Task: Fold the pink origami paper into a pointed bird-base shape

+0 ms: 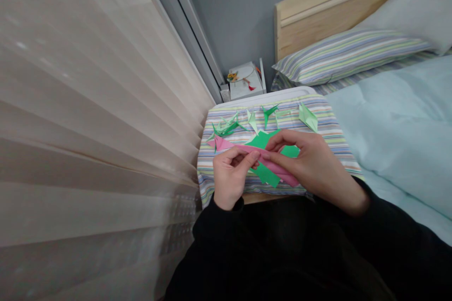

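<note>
Pink folded paper [278, 170] is pinched between both hands above the table. My left hand [233, 171] grips its left part between thumb and fingers. My right hand [307, 160] is closed on it just to the right, thumb and forefinger close to the left thumb. Green paper sheets [269, 175] lie beneath the hands, partly covered by them. Another pink folded piece [219, 143] shows beyond my left hand. Green folded figures [229, 127] lie along the far side, with a pale green folded piece [308, 116] at the right.
A striped cloth [332, 124] covers the small table. Behind it stands a white stand [243, 88] with yellow-handled scissors [232, 76] and a red tassel [251, 87]. A pleated curtain [106, 103] hangs close on the left. The bed [399, 113] is on the right.
</note>
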A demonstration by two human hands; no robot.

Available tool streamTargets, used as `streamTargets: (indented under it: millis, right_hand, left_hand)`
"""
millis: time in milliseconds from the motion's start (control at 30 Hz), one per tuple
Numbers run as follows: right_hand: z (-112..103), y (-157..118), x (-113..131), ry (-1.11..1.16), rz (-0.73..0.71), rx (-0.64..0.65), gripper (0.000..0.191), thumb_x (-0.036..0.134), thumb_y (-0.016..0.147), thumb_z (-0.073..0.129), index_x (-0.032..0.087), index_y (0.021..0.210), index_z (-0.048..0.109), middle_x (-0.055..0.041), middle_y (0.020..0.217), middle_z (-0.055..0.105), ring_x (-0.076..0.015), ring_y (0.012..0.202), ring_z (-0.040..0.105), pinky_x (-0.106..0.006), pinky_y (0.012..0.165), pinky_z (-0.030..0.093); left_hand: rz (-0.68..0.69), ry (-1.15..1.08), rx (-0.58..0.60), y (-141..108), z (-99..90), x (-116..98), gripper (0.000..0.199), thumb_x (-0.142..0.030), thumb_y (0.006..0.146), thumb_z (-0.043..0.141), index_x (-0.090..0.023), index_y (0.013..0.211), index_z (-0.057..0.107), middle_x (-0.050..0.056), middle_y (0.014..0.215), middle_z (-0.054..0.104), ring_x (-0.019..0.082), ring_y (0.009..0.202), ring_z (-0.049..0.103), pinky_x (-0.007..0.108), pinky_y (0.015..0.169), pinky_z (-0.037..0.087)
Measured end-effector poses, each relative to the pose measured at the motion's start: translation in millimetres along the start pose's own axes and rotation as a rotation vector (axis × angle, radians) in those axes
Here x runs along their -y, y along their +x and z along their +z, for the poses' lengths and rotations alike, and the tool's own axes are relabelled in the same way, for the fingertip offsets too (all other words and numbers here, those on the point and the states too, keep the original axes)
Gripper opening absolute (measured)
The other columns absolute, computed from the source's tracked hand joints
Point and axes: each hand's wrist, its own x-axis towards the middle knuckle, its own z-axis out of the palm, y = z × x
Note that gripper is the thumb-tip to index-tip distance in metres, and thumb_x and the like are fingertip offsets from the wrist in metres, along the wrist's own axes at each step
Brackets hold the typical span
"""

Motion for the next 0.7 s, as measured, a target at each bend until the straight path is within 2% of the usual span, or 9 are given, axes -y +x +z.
streamTargets:
  millis: [167, 267, 367, 500, 700]
  right_hand:
    - [2.7, 3.7, -5.5, 0.063, 0.046, 0.05, 0.007, 0.023, 0.087, 0.075, 0.02, 0.082, 0.072, -0.0019, 0.078, 0.078, -0.02, 0.076, 0.073, -0.032, 0.074, 0.053]
    - [5.1, 6.7, -8.0, 0.11, 0.093, 0.115, 0.009, 0.027, 0.086, 0.075, 0.019, 0.083, 0.073, -0.0029, 0.079, 0.078, -0.0203, 0.076, 0.073, -0.032, 0.074, 0.052]
    - [9.5, 9.8, -10.5, 0.139, 0.147, 0.193, 0.012, 0.028, 0.084, 0.074, 0.019, 0.09, 0.071, -0.0016, 0.076, 0.077, -0.0199, 0.074, 0.072, -0.031, 0.073, 0.05]
    - [16.1, 12.3, -16.4, 0.197, 0.18, 0.245, 0.019, 0.025, 0.08, 0.073, 0.02, 0.096, 0.065, 0.0027, 0.068, 0.073, -0.0165, 0.062, 0.065, -0.028, 0.062, 0.043]
    - [17.2, 13.5, -21.1, 0.302, 0.26, 0.297, 0.031, 0.023, 0.074, 0.077, 0.023, 0.098, 0.058, 0.0062, 0.065, 0.071, -0.0144, 0.057, 0.06, -0.026, 0.056, 0.04]
  left_hand:
    - [-0.035, -0.025, 0.025, 1.4, -3.1, 5.3, 0.033, -0.041, 0.089, 0.079, -0.017, 0.068, 0.071, 0.0, 0.061, 0.066, 0.012, 0.058, 0.058, 0.025, 0.061, 0.046]
    - [-0.009, 0.011, 0.015, 1.3, -2.6, 5.2, 0.041, -0.043, 0.093, 0.073, -0.018, 0.061, 0.065, -0.002, 0.059, 0.057, 0.012, 0.059, 0.052, 0.027, 0.062, 0.042]
    - [0.07, 0.105, 0.03, -0.3, 2.2, -2.7, 0.04, -0.033, 0.093, 0.073, -0.018, 0.058, 0.064, -0.002, 0.059, 0.053, 0.012, 0.061, 0.048, 0.028, 0.063, 0.039]
    - [0.137, 0.215, 0.027, -3.2, 7.6, -14.3, 0.034, -0.024, 0.093, 0.07, -0.018, 0.06, 0.068, -0.001, 0.061, 0.054, 0.013, 0.064, 0.049, 0.029, 0.062, 0.037]
    - [0.149, 0.26, 0.004, -4.1, 3.8, -11.8, 0.034, -0.021, 0.092, 0.07, -0.018, 0.058, 0.064, -0.002, 0.06, 0.052, 0.012, 0.061, 0.048, 0.029, 0.06, 0.035]
